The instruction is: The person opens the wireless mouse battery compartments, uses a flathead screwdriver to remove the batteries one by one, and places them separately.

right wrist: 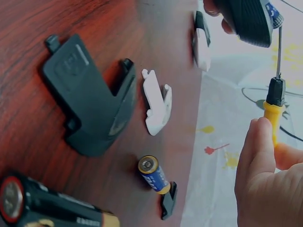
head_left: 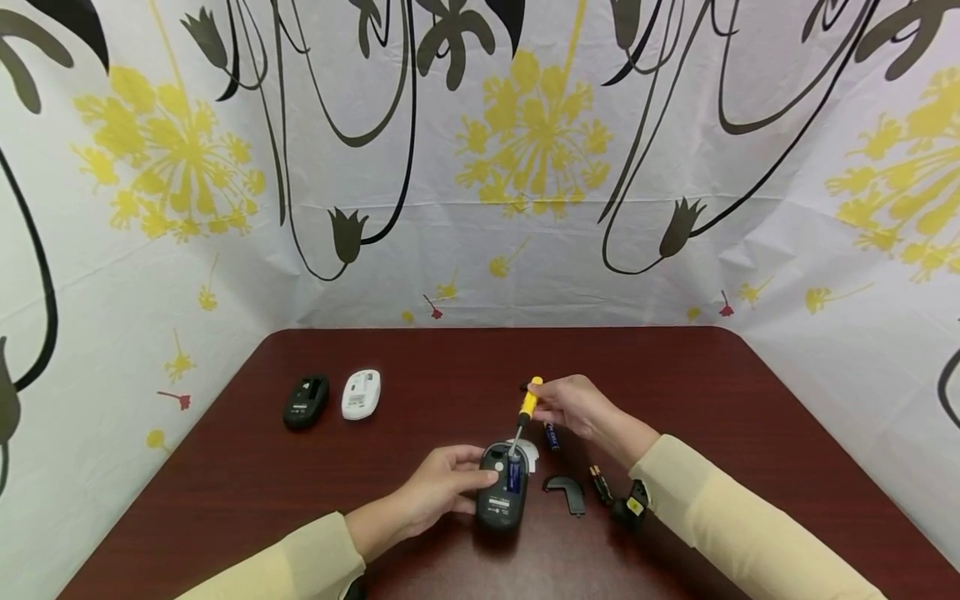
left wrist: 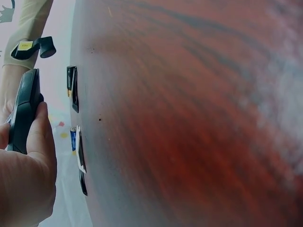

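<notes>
My left hand (head_left: 442,487) grips a black computer mouse (head_left: 499,508) by its side, underside up and raised above the table. Its battery slot lies uncovered, with a blue battery (head_left: 513,475) inside. Between thumb and fingers, my right hand (head_left: 583,408) pinches a screwdriver (head_left: 529,404) by its yellow handle. The metal shaft points down, its tip at the far end of the battery in the slot. From the right wrist view, the screwdriver shaft (right wrist: 279,54) meets the end of the mouse (right wrist: 246,21) beside the blue battery.
Two more mice, one black (head_left: 306,402) and one white (head_left: 362,394), lie upturned at the back left. Near the right hand are a black battery cover (head_left: 572,492), a white cover (right wrist: 156,101), a small black cover (right wrist: 169,201), a loose blue battery (head_left: 552,437) and black-and-copper batteries (head_left: 601,483).
</notes>
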`<state>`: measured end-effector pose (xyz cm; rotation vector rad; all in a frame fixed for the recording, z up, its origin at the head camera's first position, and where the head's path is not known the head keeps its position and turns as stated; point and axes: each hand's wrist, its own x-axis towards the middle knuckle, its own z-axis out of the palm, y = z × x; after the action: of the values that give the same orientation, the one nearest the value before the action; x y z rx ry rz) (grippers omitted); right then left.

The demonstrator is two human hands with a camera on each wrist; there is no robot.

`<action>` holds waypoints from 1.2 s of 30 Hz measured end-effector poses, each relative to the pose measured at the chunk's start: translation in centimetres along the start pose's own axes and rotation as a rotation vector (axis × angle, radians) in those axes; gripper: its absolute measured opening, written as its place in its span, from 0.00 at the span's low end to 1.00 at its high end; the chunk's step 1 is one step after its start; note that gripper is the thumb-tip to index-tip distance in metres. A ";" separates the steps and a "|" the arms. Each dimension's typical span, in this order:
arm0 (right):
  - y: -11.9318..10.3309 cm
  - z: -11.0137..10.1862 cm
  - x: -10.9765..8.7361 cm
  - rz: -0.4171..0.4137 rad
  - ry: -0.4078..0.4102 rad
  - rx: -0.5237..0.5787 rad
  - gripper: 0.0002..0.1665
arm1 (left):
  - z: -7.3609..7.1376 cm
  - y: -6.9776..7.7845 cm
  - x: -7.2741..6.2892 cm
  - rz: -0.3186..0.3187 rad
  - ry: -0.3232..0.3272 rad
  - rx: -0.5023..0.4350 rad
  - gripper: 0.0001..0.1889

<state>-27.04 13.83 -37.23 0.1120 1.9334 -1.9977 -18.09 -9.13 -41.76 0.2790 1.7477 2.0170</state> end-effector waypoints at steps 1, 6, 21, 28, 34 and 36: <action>-0.1 -0.1 -0.1 -0.010 -0.006 0.011 0.25 | 0.0 0.0 0.0 0.000 -0.001 -0.003 0.22; -0.4 -0.3 -0.5 -0.054 -0.050 0.056 0.27 | -0.1 0.1 -0.1 -0.001 -0.007 -0.018 0.22; -1.9 -0.9 -1.5 -0.185 -0.127 0.165 0.14 | -0.1 0.5 0.0 0.008 -0.004 -0.038 0.23; -2.7 -1.8 -1.7 -0.233 -0.129 0.208 0.14 | -0.2 0.4 0.0 0.010 -0.006 -0.044 0.23; -3.5 -3.0 -1.7 -0.246 -0.099 0.212 0.15 | -0.2 0.5 -0.1 0.004 -0.007 -0.047 0.23; -3.7 -3.5 -1.7 -0.246 -0.084 0.211 0.14 | -0.2 0.5 -0.1 0.007 -0.006 -0.047 0.23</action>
<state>-27.26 17.60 -33.37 -0.1631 1.7517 -2.3214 -18.20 -9.43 -41.27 0.2754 1.6955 2.0572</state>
